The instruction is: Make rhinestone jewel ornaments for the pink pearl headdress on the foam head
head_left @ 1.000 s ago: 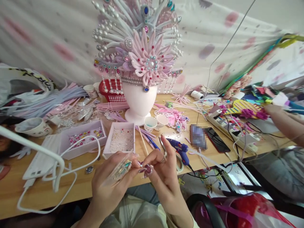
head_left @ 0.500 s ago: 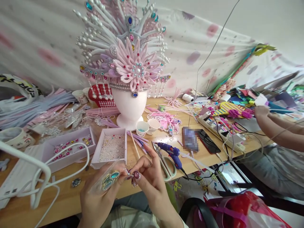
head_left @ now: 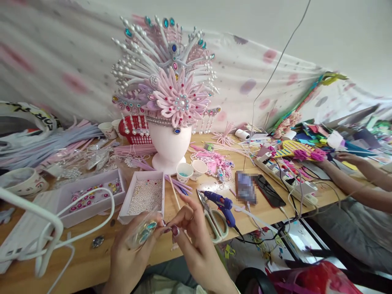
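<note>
A small clear plastic bag (head_left: 143,232) with teal gems edged in gold is in my left hand (head_left: 127,249), its fingers closed round it. Close beside it, my right hand (head_left: 196,245) has thumb and fingertips pinched at the bag's top end. What lies between those right fingertips is too small to make out. Just beyond the hands are a tray of small pearl beads (head_left: 145,194) and a thin stick (head_left: 174,190). To the right of my right hand lie scissors (head_left: 216,224) with pale handles and a blue glue gun (head_left: 222,204).
A pearl-and-flower headdress (head_left: 180,100) stands on a white head stand (head_left: 170,145). A gem tray (head_left: 92,200) and a white hanger-like frame (head_left: 58,220) are at left. Phones (head_left: 271,190), a power strip (head_left: 286,179) and a co-worker's arms (head_left: 343,179) are at right.
The camera has tilted slightly upward, so the whole headdress top shows. My hands stay together on the bag, fingertips shifted slightly. The co-worker's hands have reached further in over the table.
</note>
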`<action>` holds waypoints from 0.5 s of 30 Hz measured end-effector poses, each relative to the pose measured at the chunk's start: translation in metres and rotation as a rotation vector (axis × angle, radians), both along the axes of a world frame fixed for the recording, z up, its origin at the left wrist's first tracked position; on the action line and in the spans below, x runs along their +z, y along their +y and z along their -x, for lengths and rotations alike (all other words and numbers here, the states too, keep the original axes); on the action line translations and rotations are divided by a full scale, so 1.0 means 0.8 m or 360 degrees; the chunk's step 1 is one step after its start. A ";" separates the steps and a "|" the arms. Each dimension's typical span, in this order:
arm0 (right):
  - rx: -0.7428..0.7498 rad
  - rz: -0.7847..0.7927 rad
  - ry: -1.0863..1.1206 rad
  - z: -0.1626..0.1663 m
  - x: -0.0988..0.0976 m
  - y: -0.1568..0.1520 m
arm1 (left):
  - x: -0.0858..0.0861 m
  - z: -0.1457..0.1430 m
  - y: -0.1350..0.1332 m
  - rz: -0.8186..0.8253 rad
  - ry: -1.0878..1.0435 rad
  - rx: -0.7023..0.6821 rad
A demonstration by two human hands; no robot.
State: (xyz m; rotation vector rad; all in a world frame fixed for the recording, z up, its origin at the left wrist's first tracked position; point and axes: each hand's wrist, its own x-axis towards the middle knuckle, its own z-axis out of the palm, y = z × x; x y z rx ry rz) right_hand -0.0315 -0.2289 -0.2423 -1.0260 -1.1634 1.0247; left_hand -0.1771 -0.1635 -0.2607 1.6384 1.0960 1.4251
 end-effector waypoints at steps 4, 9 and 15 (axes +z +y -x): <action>-0.0080 -0.0019 0.0098 0.002 0.001 0.009 | 0.011 -0.007 0.005 0.0328 -0.0158 -0.0138; -0.0294 -0.0006 0.0279 0.006 0.005 0.023 | 0.015 -0.008 0.006 0.1012 -0.0884 -0.0222; -0.0567 -0.0176 -0.0020 0.006 -0.003 0.020 | 0.026 0.006 0.001 0.1337 -0.1183 -0.0316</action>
